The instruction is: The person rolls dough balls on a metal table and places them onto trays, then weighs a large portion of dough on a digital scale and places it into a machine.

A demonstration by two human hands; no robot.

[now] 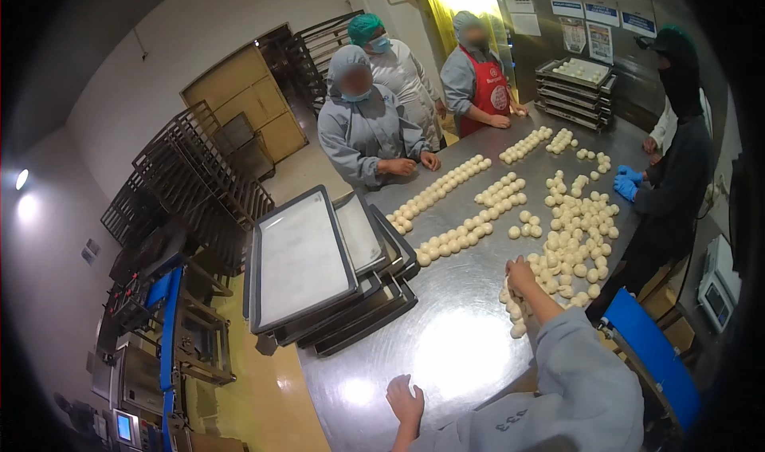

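My right hand [522, 277] reaches to the left edge of a heap of pale round dough balls [575, 229] on the steel table. Its fingers are bent down around a dough ball there, partly hidden by the hand. A short line of dough balls [516, 318] lies just below it, near my sleeve. My left hand [405, 400] is over the near side of the table, thumb and fingers apart, with nothing seen in it. Beyond my hands, dough balls stand in long double rows [458, 241] across the tabletop.
Stacked trays [303, 261] with pale liners overhang the table's left edge. Across the steel table [430, 324] stand several people in work clothes; a blue-gloved person [627, 182] is at the right. More trays [578, 93] sit at the far end. A blue conveyor [653, 356] flanks the right.
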